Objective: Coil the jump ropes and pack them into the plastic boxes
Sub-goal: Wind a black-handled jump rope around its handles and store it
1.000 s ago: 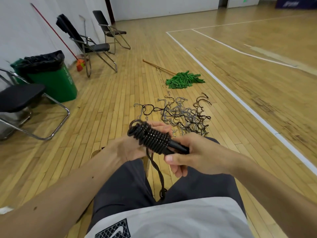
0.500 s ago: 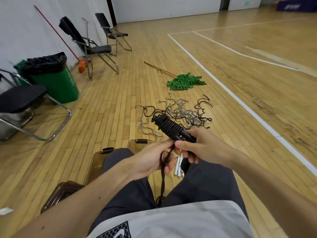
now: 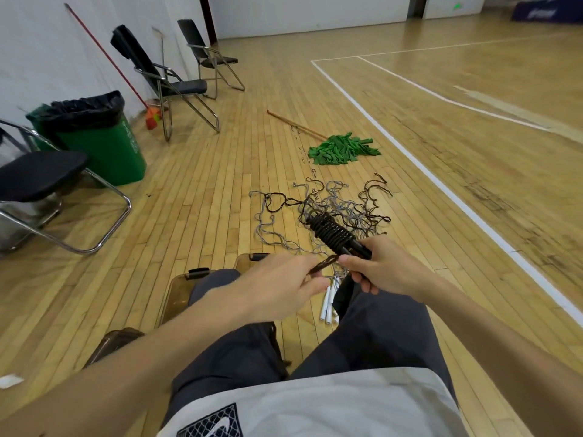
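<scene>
right hand (image 3: 389, 269): fingers grip the coiled jump rope (image 3: 331, 231) by its handles (image 3: 359, 250).
left hand (image 3: 274, 288): fingers pinch its loose end (image 3: 323, 264).
floor (image 3: 205, 200): tangled ropes (image 3: 344, 197), brown boxes (image 3: 176, 288).

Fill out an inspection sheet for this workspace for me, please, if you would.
Surface: wooden gym floor.
Job's things: black jump rope coiled round its handles, held up; tangled ropes on the floor ahead; white handles on the floor between the legs; brown plastic boxes by the left leg.
Clutter: green mop; paper scrap.
Grips: left grip pinches the rope's loose tail; right grip holds the handles.
Cables: nothing seen.
Surroundings: green bin, folding chairs, broom against the wall.
</scene>
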The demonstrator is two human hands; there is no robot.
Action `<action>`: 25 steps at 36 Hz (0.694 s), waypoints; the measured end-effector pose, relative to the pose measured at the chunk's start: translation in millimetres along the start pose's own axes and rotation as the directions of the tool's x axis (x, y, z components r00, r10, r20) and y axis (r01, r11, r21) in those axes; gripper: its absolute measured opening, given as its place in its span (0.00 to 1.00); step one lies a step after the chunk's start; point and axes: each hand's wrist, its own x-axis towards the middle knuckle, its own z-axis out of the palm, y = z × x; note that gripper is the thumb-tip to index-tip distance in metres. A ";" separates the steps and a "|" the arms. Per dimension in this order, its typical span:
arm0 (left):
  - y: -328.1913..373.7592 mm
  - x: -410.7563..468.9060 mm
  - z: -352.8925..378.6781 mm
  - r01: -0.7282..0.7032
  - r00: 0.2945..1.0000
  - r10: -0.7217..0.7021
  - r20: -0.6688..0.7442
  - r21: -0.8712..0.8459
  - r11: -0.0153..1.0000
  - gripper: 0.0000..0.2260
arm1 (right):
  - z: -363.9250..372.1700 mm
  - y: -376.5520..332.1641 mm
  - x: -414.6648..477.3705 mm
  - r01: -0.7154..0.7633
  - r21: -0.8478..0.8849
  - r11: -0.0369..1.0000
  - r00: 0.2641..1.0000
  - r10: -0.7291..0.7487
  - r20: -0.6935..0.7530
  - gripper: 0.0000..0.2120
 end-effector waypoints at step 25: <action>26.8 17.8 -96.9 -0.346 0.928 0.315 0.199 0.146 0.927 0.12 | -6.7 -74.7 -50.9 0.073 -0.359 0.931 0.903 0.091 0.420 0.19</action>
